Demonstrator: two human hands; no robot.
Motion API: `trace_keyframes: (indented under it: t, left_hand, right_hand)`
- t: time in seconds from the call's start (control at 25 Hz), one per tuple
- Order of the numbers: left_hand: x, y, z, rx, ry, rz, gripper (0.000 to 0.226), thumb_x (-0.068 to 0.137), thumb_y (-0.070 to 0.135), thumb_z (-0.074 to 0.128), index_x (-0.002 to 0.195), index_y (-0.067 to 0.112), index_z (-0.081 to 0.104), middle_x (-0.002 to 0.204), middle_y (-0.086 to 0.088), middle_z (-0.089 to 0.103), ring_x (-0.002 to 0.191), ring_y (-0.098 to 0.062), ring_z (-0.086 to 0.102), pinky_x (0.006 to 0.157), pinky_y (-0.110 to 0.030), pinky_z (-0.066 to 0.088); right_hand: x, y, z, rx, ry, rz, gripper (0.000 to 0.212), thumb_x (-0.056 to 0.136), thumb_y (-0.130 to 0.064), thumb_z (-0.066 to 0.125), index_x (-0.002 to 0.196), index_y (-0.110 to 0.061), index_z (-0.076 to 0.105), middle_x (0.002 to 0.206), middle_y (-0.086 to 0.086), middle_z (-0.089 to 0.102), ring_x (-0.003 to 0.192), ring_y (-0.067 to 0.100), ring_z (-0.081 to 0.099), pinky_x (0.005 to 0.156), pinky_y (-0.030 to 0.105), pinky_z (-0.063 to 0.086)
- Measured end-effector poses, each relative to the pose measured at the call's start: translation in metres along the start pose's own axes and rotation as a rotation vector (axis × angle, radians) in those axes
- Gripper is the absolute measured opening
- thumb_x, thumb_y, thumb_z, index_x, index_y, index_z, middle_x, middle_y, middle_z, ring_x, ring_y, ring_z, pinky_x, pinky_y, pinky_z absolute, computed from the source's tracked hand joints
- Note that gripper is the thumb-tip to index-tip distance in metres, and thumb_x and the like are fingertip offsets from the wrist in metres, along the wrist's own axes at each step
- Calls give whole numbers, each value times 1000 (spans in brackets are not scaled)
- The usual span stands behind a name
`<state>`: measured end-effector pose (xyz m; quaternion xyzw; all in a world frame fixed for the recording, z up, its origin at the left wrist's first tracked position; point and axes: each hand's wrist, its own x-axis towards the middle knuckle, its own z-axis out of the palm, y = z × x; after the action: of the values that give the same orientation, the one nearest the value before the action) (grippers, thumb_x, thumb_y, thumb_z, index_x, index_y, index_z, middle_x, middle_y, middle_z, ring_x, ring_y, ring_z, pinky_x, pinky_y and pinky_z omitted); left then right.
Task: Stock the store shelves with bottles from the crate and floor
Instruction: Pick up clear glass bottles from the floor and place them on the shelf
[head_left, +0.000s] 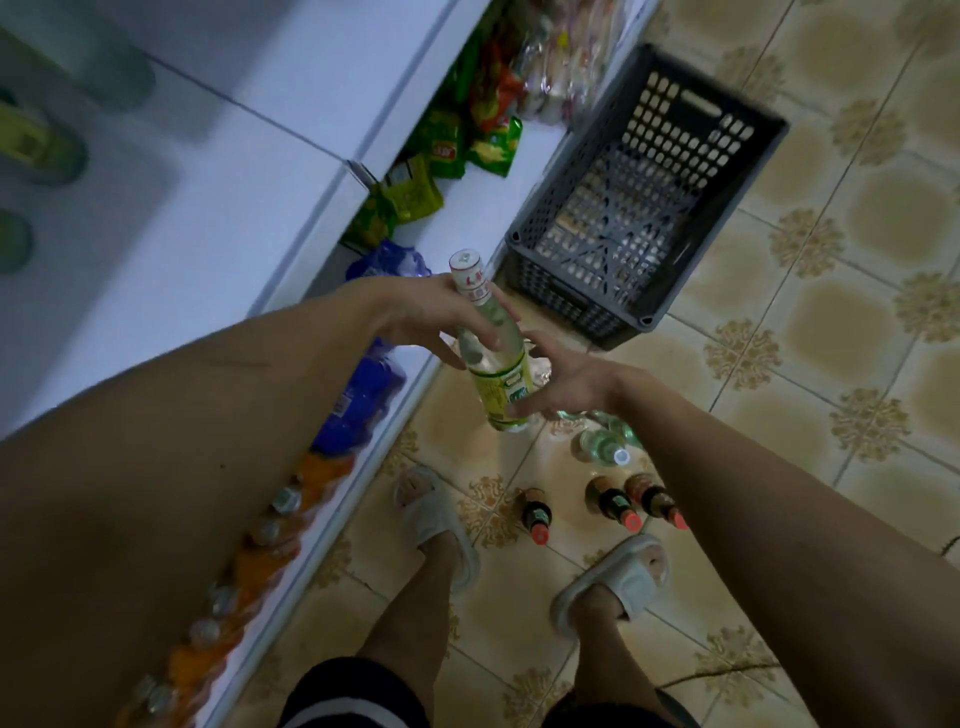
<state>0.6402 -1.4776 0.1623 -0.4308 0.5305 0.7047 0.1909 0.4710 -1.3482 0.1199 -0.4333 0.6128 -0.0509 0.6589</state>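
Both forearms reach forward over the patterned tile floor (810, 322), where the left hand (441, 317) curls its fingers round the neck and shoulder of a clear glass bottle (493, 358) with a yellow label. Right hand (566, 382) pinches the bottle's labelled lower body with spread fingertips. Below stand three dark sauce bottles (608, 501) beside a grey perforated plastic crate (644, 192) and white shelves (249, 218).

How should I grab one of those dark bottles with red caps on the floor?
Probably by the neck, just under the red cap, coming straight down from above. The three dark bottles stand upright on the tiled floor with caps pointing up, and two stand close together, so their sides are harder to reach.
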Motion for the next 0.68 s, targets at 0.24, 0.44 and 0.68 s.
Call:
trace_keyframes:
  t: [0.24, 0.44, 0.68]
  left_hand:
    - [-55, 60, -32, 104, -82, 100, 40, 80, 11, 73, 117, 22, 65, 121, -11, 68, 114, -35, 64, 85, -50, 57]
    - [-122, 107, -63, 116, -140, 203, 36, 78, 34, 78, 109, 22, 64, 123, -9, 66, 110, -32, 66, 82, -55, 56]
    - [-200, 124, -99, 202, 96, 260, 15, 84, 21, 62, 99, 20, 65, 121, -21, 63, 103, -39, 65, 77, -55, 57]
  right_hand:
    - [-9, -53, 6, 158, 123, -331, 44, 69, -9, 84, 105, -24, 64, 89, -13, 73, 82, 0, 69, 70, 13, 51]
    - [-31, -113, -16, 80, 279, -466, 36, 69, -20, 87, 96, -25, 63, 82, -11, 74, 75, 2, 69, 65, 14, 52]
    - [-28, -197, -8, -27, 358, -546, 58, 64, -41, 87, 112, -25, 59, 96, -7, 73, 90, 6, 69, 83, 34, 58]
